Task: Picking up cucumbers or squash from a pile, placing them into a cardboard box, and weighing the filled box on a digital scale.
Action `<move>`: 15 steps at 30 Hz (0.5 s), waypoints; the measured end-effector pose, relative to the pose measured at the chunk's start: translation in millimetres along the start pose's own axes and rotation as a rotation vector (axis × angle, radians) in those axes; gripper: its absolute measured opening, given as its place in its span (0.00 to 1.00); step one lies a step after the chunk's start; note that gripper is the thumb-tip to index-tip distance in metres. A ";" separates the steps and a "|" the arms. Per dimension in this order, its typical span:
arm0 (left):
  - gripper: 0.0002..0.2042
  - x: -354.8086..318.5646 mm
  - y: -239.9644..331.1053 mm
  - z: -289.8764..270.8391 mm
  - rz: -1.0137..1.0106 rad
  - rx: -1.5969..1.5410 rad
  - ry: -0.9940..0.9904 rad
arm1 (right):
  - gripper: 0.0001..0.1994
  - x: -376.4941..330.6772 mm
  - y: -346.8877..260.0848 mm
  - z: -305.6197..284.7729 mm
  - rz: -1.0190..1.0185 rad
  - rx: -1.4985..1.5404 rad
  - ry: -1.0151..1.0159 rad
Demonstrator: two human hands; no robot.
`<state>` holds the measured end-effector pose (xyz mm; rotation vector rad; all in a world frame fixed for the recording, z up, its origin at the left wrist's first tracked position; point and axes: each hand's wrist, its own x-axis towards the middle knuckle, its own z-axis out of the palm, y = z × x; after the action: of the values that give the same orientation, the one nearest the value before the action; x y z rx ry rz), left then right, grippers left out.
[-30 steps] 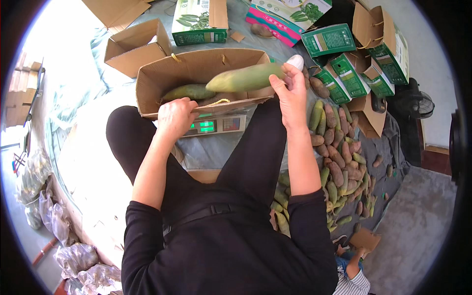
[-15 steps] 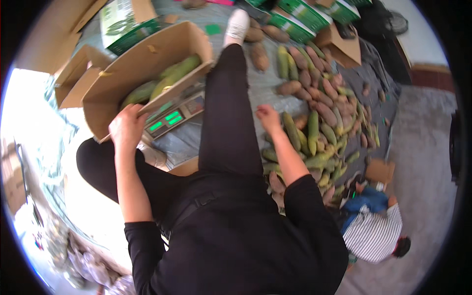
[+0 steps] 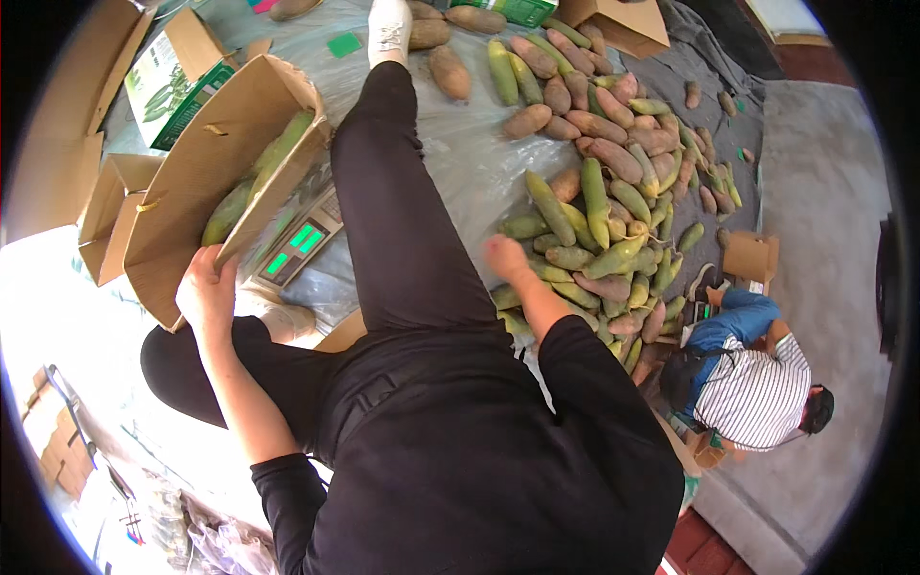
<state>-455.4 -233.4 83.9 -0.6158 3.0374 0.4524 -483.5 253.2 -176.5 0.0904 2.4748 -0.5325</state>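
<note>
Left hand (image 3: 206,292): grips the near wall of the brown cardboard box (image 3: 206,163), which rests on the scale with green digits (image 3: 297,244).
Right hand (image 3: 505,257): open and empty, right of the box, just beside the pile of long green and brown fruits (image 3: 594,206).
Advice: I think it is best to steady the box and pick one loose fruit at the pile's near edge.
Fruit to grip: just under the fingers, not yet held.

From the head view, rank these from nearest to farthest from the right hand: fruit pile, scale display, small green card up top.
1. Fruit pile: right beside the right hand, on the plastic sheet.
2. Scale display: to the left, beyond the leg.
3. Small green card: far, near the top edge.
</note>
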 end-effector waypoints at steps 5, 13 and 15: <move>0.09 -2.9 2.3 -3.6 0.017 0.035 0.046 | 0.19 2.1 16.3 -85.2 0.179 -0.098 0.403; 0.09 -2.2 0.3 -5.7 -0.018 0.002 -0.003 | 0.38 7.7 60.0 -122.4 0.458 -0.003 0.255; 0.08 -2.6 -0.2 -5.1 -0.002 0.010 0.020 | 0.37 10.3 58.7 -117.8 0.534 0.033 0.196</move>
<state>-452.7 -234.1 88.9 -0.6261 3.0557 0.4329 -545.3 352.9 -116.0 0.8238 2.4816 -0.3420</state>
